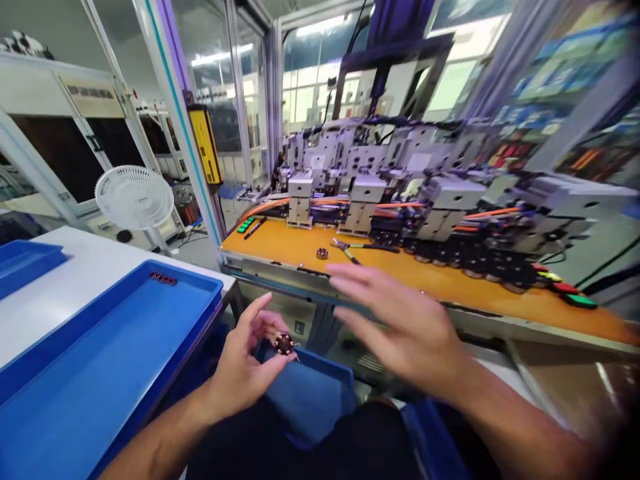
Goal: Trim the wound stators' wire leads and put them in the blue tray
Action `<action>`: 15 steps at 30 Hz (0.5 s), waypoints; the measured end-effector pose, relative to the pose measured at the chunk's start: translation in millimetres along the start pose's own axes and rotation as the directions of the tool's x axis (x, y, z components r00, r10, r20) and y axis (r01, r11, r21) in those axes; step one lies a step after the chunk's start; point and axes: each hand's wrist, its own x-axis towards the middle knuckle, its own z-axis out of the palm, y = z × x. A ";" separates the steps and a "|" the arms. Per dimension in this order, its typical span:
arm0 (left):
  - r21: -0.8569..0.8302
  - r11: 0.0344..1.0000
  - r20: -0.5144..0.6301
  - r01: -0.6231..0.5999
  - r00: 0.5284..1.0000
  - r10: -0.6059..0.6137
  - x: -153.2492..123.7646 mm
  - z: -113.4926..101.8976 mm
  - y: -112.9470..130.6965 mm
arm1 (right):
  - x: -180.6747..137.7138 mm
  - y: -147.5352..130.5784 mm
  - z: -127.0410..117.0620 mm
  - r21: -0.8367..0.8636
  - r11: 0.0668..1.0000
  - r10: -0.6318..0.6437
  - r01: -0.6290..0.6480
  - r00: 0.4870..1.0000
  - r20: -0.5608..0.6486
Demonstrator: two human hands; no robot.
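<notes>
A small round motor stator (283,343) with copper-coloured windings is pinched between the thumb and fingers of my left hand (240,373). Thin wire ends stick out from its right side. My right hand (405,327) is raised over the front edge of the bench, fingers stretched out and apart, somewhat blurred, holding nothing. Beyond it, a second stator (323,253) lies on the orange bench top (295,243). Pliers (353,253) lie just right of that stator, jaws apart. Farther right, several dark round parts (480,261) sit close together along the machine.
A machine with several metal stations (365,193) stands along the back of the bench. On the white table at left is a large blue tray (100,360) with a short row of stators (163,278). A blue bin (320,393) is below my hands. A white fan (134,197) stands behind.
</notes>
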 end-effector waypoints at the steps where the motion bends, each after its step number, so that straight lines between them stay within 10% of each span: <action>1: 0.010 0.999 0.026 -0.035 0.999 0.035 -5.5 -2.5 0.9 | -2.9 -20.9 -2.5 0.015 0.994 -0.111 0.110 0.992 0.053; 8: -0.051 0.998 0.039 -0.045 0.998 0.047 -26.8 -7.5 -2.9 | -30.7 -62.2 11.5 0.118 0.988 -0.133 0.101 0.945 0.299; 15: -0.182 0.982 0.054 0.044 0.998 -0.034 -34.0 -7.4 -7.6 | -44.4 -66.2 12.7 0.255 0.961 0.040 -0.104 0.968 0.246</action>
